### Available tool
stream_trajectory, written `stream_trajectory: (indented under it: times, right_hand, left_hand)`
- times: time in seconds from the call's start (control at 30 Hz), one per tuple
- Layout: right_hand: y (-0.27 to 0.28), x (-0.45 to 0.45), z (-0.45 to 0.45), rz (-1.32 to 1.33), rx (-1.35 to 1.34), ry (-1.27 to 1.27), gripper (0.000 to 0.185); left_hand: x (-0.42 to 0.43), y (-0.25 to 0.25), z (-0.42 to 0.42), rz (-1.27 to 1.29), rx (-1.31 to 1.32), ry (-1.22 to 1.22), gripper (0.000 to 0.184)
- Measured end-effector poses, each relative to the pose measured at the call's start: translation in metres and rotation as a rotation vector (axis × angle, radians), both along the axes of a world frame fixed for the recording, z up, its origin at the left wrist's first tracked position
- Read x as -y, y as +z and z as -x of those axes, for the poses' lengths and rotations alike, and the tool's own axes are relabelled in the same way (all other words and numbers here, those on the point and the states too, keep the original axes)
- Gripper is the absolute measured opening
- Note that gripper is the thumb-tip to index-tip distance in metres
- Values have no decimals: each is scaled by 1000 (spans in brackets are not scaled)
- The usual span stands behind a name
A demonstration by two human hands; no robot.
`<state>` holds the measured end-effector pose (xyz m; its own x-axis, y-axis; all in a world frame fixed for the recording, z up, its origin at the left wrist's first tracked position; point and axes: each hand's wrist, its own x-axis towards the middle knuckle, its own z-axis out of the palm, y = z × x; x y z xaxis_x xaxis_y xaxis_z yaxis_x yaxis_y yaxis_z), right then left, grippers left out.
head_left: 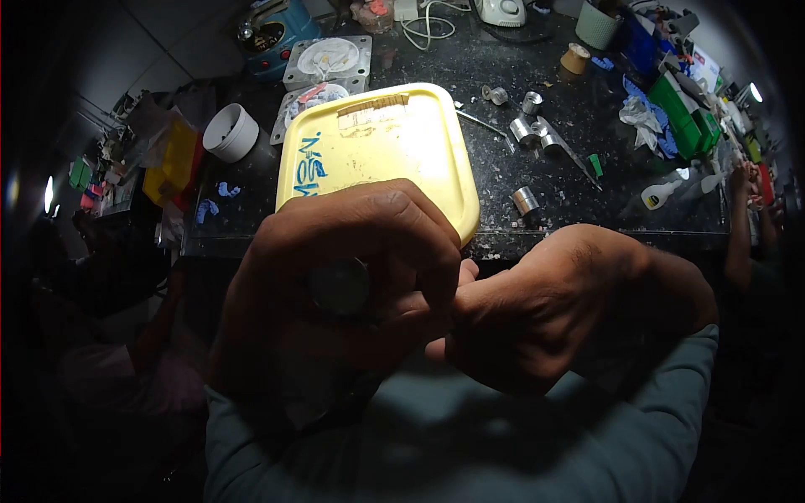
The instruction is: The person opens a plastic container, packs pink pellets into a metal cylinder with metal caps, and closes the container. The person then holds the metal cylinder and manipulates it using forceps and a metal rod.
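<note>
left hand [344, 222] curled round a dull grey, round-faced piece [340, 287] before the black speckled counter's [587, 211] near edge, right hand [537, 310] together with it, its grip hidden, square yellow plastic lid [394, 155] by that edge, silver metal cylinders [526, 201] farther right

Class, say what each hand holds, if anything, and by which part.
The left hand curls around a round piece, seemingly gripping its side; one round face shows. Whether the right hand holds anything cannot be told.
</note>
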<state>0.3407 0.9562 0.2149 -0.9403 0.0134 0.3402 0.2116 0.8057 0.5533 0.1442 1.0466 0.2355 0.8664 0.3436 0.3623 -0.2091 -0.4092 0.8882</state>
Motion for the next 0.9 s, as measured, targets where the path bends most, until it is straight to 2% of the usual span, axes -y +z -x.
stream_trajectory:
  times: [0.17, 0.4, 0.53, 0.63, 0.8, 0.9]
  right_hand:
    - [-5, 5, 0, 17, 21, -31, 22]
    - [-2, 6, 0, 146, -28, -15, 14]
    - [-12, 8, 3, 70, -63, -17, 12]
    - [7, 6, 1, 55, 54, -19, 14]
    - [-6, 1, 3, -35, -33, 20, 22]
    - [-4, 1, 4, -43, -37, 14, 25]
  left_hand:
    - [-4, 4, 3, -177, -39, -24, 30]
    - [-2, 7, 3, -229, -57, 25, 29]
    - [9, -3, 1, -263, 16, 105, 28]
    - [6, -7, 0, -254, 55, 71, 27]
    - [-1, 0, 0, -146, 43, -37, 27]
    - [-2, -2, 1, -211, 45, -22, 28]
